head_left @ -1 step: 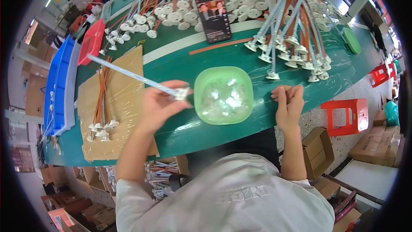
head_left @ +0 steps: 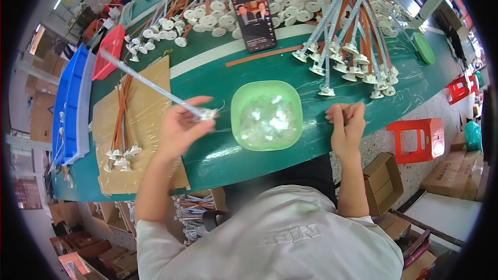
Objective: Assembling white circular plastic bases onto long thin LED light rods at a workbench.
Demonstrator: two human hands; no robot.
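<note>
Left hand [head_left: 179, 130], nearly closed, is pinching white base [head_left: 208, 114] of pale strip [head_left: 149, 84], strip slanting up-left from it; apparently handling single piece. Right hand [head_left: 346, 127] is curling loosely; cannot tell if holding anything. Green bowl [head_left: 237, 124] is sitting between hands. Next move seemingly calling for steady pinch.

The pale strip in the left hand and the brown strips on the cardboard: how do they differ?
The pale strip is bluish-white; the brown strips are orange-brown. The pale strip is single, held at a slant in the left hand; the brown strips lie bunched on the cardboard. Both have white pieces at one end.
</note>
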